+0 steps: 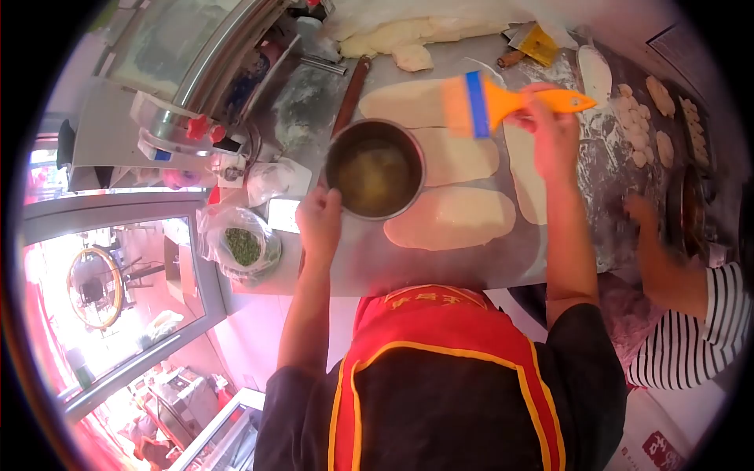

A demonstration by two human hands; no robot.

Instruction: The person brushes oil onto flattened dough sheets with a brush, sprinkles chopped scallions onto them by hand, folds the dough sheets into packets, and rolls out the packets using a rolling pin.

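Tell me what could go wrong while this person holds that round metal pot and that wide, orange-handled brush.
The round metal pot, held only by the left hand, contains yellowish liquid; tilting it too far might spill some onto the flat, pale, oblong dough pieces. The wide, orange-handled brush, in the right hand, appears over that dough and could drip. The clear plastic bag of chopped green herbs sits near the left forearm, which might knock it.

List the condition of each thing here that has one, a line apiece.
Brush: raised, gripped by the right hand
Pot: uncovered, liquid inside, held by the left hand
Dough sheets: flattened, pale
Plastic bag: open, chopped greens inside
Wooden rod: unheld
Apron: worn
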